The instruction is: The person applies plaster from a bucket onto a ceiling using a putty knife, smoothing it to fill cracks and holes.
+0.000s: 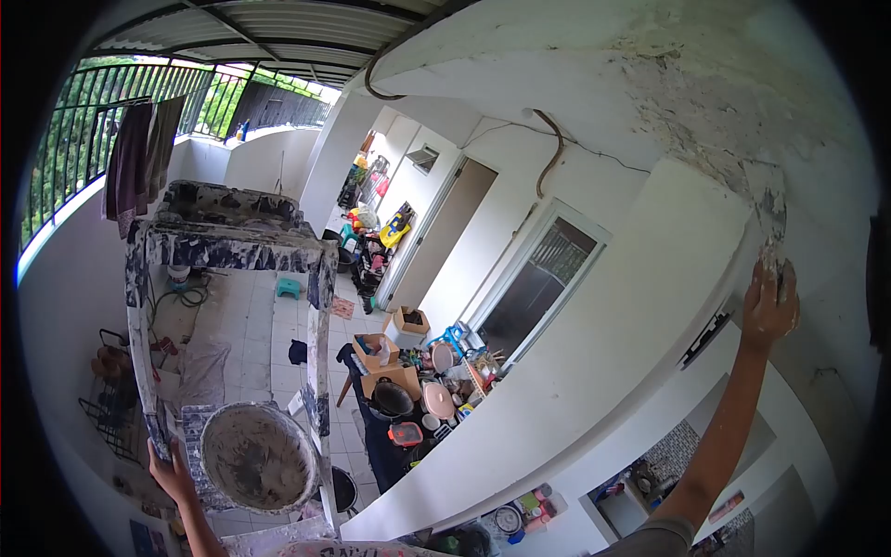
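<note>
My right hand [772, 302] is raised at the far right, fingers closed round a wide putty knife [767, 197]. Its smeared blade lies against the wall near the rough, peeling patch [710, 121]. Low on the left, my left hand [172, 475] is closed at a leg of the plaster-splashed step stand [320, 362]; the hand partly hides what it grips. Beside it, a round bucket [258, 457] with grey, plaster-like residue sits on a lower step of the stand. The stand's top [227, 227] is thickly crusted too.
Below are cardboard boxes [394, 379], a black pan [393, 399] and kitchenware on a dark-covered table. A white beam [566, 371] crosses in front of me. Farther off are a green stool [289, 288], a door [441, 237] and a railing [88, 130] with hanging cloths [139, 162].
</note>
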The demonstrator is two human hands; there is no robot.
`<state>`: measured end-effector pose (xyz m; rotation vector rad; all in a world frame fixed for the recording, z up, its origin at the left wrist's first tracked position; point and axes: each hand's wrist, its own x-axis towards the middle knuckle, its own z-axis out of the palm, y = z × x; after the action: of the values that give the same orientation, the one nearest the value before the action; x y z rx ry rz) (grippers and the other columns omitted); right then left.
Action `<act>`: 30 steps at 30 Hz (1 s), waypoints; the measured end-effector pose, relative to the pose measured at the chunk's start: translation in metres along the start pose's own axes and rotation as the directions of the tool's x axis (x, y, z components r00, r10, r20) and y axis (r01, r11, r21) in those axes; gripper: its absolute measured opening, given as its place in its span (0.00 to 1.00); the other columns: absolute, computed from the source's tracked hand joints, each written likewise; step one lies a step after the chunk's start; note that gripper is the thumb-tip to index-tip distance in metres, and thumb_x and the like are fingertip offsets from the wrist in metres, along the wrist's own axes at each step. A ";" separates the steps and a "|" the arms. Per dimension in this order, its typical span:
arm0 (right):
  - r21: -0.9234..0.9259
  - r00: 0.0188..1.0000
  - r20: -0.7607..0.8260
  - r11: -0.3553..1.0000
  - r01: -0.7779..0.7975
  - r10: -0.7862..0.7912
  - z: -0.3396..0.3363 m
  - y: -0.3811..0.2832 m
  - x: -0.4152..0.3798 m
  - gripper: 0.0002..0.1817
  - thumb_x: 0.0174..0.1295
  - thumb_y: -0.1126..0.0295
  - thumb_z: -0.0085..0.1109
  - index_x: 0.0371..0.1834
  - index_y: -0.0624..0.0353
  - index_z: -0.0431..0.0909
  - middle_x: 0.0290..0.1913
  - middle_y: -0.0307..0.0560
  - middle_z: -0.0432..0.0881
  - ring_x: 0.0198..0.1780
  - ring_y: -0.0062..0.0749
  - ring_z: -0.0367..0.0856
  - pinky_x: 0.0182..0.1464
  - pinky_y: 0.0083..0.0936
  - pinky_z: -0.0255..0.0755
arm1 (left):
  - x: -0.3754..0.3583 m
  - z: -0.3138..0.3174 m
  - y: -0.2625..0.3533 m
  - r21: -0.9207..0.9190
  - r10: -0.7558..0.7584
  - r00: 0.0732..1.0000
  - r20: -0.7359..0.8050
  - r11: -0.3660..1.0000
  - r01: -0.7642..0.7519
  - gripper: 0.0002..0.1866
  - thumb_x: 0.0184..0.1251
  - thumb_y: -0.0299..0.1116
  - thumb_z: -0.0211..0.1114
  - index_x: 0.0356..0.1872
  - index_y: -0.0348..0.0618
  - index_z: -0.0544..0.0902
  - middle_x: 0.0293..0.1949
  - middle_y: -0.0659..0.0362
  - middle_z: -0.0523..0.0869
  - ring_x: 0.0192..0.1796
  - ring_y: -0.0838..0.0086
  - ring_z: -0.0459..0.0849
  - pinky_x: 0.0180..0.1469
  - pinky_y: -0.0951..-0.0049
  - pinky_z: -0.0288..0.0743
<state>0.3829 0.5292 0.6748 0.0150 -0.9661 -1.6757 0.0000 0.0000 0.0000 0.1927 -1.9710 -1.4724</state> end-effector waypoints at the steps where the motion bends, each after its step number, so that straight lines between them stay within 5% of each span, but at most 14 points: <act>1: 0.010 0.999 -0.032 0.999 0.036 -0.035 -0.003 0.001 -0.002 0.07 0.63 0.67 0.70 0.43 0.51 0.86 0.49 0.55 0.86 0.40 0.48 0.88 0.38 0.34 0.84 | 0.002 -0.003 0.013 -0.052 0.014 1.000 0.012 0.999 -0.014 0.23 0.73 0.41 0.65 0.55 0.27 0.78 0.41 0.42 0.86 0.40 0.61 0.84 0.47 0.64 0.76; 6: 0.087 0.965 -0.193 0.976 0.199 -0.179 -0.002 -0.027 0.063 0.09 0.59 0.66 0.73 0.42 0.44 0.87 0.43 0.50 0.86 0.32 0.39 0.86 0.32 0.31 0.81 | -0.003 -0.001 0.029 -0.089 0.042 0.998 -0.038 0.995 -0.045 0.20 0.73 0.39 0.65 0.47 0.25 0.79 0.33 0.46 0.86 0.32 0.63 0.81 0.40 0.66 0.76; 10: 0.035 0.983 -0.156 0.994 0.103 -0.096 0.016 -0.043 0.096 0.07 0.60 0.67 0.71 0.41 0.51 0.86 0.46 0.49 0.87 0.37 0.40 0.87 0.38 0.31 0.83 | -0.003 0.002 0.030 -0.084 0.043 0.999 -0.031 0.995 -0.046 0.20 0.73 0.38 0.65 0.48 0.25 0.79 0.34 0.45 0.86 0.33 0.63 0.81 0.41 0.66 0.76; 16: -0.009 0.999 -0.028 1.000 -0.029 0.029 0.009 -0.034 0.071 0.07 0.61 0.68 0.71 0.42 0.51 0.87 0.46 0.50 0.87 0.36 0.40 0.87 0.36 0.32 0.82 | -0.004 -0.003 0.023 -0.078 0.037 0.999 -0.006 0.996 -0.037 0.22 0.72 0.37 0.67 0.51 0.23 0.78 0.36 0.43 0.87 0.34 0.61 0.82 0.42 0.66 0.76; 22: -0.033 0.997 0.008 0.996 0.083 -0.082 0.008 0.016 -0.001 0.09 0.60 0.69 0.70 0.44 0.52 0.87 0.45 0.54 0.86 0.37 0.45 0.87 0.38 0.35 0.83 | -0.001 -0.008 0.040 -0.082 0.008 0.999 0.038 0.997 -0.005 0.17 0.72 0.35 0.65 0.48 0.26 0.79 0.34 0.45 0.86 0.34 0.65 0.82 0.43 0.66 0.76; 30: 0.196 0.989 -0.102 0.973 0.124 -0.105 -0.013 -0.058 0.050 0.06 0.60 0.70 0.69 0.40 0.52 0.88 0.45 0.55 0.86 0.38 0.45 0.87 0.38 0.36 0.83 | -0.002 -0.003 0.029 -0.074 0.017 1.000 0.004 0.997 -0.017 0.21 0.72 0.37 0.66 0.50 0.24 0.78 0.37 0.43 0.87 0.35 0.60 0.84 0.43 0.65 0.76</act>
<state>0.3242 0.4819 0.6550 0.2858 -1.0794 -1.6595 0.0107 0.0093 0.0257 0.1404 -1.9138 -1.5333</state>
